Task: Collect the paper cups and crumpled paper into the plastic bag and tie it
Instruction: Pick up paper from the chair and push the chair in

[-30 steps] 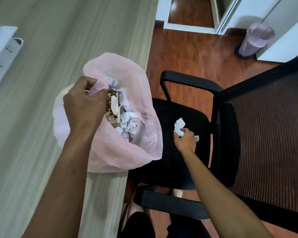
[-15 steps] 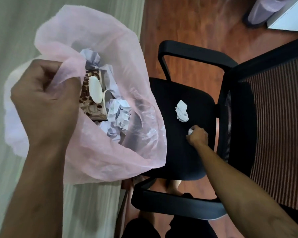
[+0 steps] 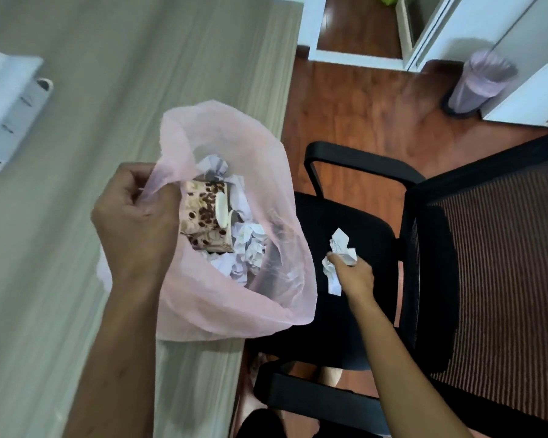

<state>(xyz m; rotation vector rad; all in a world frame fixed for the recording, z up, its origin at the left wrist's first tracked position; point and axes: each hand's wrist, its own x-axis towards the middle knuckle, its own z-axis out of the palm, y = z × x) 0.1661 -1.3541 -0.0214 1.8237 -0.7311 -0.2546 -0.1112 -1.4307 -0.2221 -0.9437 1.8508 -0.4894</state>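
A thin pink plastic bag [image 3: 234,298] stands open at the table's right edge. My left hand [image 3: 136,216] pinches its near-left rim and holds the mouth up. Inside lie two paper cups [image 3: 203,207] printed with coffee beans and several white crumpled papers [image 3: 250,248]. My right hand [image 3: 351,273] is over the black chair seat, to the right of the bag, closed on white crumpled paper [image 3: 339,245] that sticks out above and below the fingers.
The bag rests on a pale wood-grain table [image 3: 76,279], with a white folder-like object [image 3: 7,115] at its far left. A black office chair [image 3: 440,279] with armrests stands right of the table. A lined bin [image 3: 478,83] is on the wooden floor.
My right hand has gathered the loose crumpled paper from the chair seat and now holds it, slightly nearer the bag. My left hand keeps the bag rim; the camera has tilted back up.
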